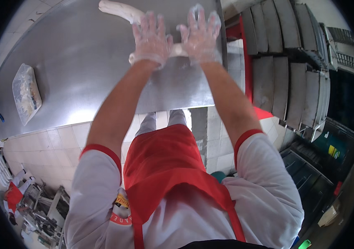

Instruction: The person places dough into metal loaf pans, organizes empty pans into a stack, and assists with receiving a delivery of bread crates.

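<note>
My left hand (151,41) and my right hand (198,36), both in clear plastic gloves, lie palms down over a pale roll of dough (177,50) on the steel worktable (60,74). The fingers of both hands are stretched out and apart, and the roll shows between them and at the left side of my left hand. A second long pale dough piece (116,9) lies at the back of the table, just behind my left hand. A clear plastic bag (26,93) with pale contents sits at the table's left.
Stacked metal trays (284,83) stand beside a red frame right of the table, with dark crates (305,166) lower right. At lower left are a person in a red apron (15,195) and metal equipment (46,211). A tiled floor (56,153) shows below the table.
</note>
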Demonstrator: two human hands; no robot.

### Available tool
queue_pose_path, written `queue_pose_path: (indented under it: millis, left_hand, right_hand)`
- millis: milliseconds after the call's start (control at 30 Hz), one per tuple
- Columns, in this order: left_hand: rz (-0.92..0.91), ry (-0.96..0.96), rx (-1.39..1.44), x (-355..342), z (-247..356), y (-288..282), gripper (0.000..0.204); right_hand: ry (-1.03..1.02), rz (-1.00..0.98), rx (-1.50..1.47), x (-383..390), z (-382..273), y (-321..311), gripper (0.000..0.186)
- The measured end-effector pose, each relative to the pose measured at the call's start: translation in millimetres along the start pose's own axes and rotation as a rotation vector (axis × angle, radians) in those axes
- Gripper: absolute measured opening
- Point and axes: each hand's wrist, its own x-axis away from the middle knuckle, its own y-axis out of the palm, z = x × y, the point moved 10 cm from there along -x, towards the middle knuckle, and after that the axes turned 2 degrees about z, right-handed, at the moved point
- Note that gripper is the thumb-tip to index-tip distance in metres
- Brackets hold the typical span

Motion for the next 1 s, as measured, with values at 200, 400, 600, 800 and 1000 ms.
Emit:
queue_pose_path:
  millis: [200, 400, 600, 800, 1000]
  left_hand:
    - [-0.258, 0.202, 0.255, 133, 44, -3, 0.071]
    - [-0.343, -0.597, 1.616, 184, -28, -16, 0.064]
    - [-0.180, -0.642, 1.791, 215, -48, 24, 0.073]
    - [-0.346, 0.005, 0.801, 155, -8, -4, 0.074]
    - [-0.773, 0.002, 1.032, 58, 27, 18, 0.060]
  right_hand:
    - [-0.311, -0.292, -0.321, 115, -31, -34, 0.047]
    - [-0.252, -0.510, 0.008, 98, -39, -34, 0.041]
    - [-0.252, -0.281, -0.611, 107, -124, -64, 0.046]
    - [-0.056, -0.718, -0.258, 139, 39, -13, 0.059]
    - [0.147, -0.939, -0.730, 77, 33, -86, 0.051]
